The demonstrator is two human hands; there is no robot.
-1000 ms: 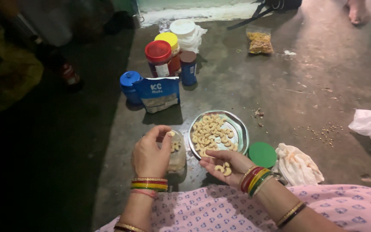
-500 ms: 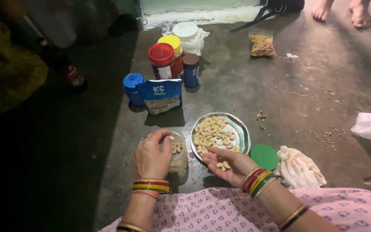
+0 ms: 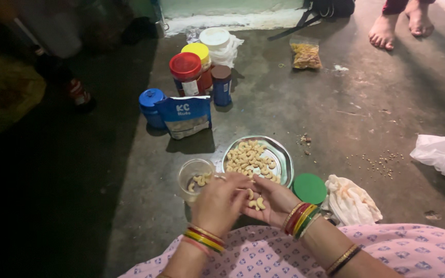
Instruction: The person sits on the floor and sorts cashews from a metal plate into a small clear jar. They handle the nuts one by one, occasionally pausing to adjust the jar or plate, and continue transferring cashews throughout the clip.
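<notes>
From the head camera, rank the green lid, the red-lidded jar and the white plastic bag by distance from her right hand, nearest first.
From the right hand:
1. Green lid, on the floor just right of it.
2. Red-lidded jar, far ahead, to the left.
3. White plastic bag, far right edge.

Red-lidded jar [image 3: 187,72], blue pouch [image 3: 184,116], blue tub [image 3: 151,106] behind; snack bag [image 3: 306,55] far; white bag [image 3: 443,152] right.

Landmark = plate [image 3: 284,159] w/ nuts [image 3: 248,157] on it. Cup [image 3: 194,177] just left, lid [image 3: 310,188] just right, cloth [image 3: 354,201] right of lid. Pouch [image 3: 184,116] behind-left, jars [image 3: 197,69] further behind. Both hands [image 3: 243,201] in front.
</notes>
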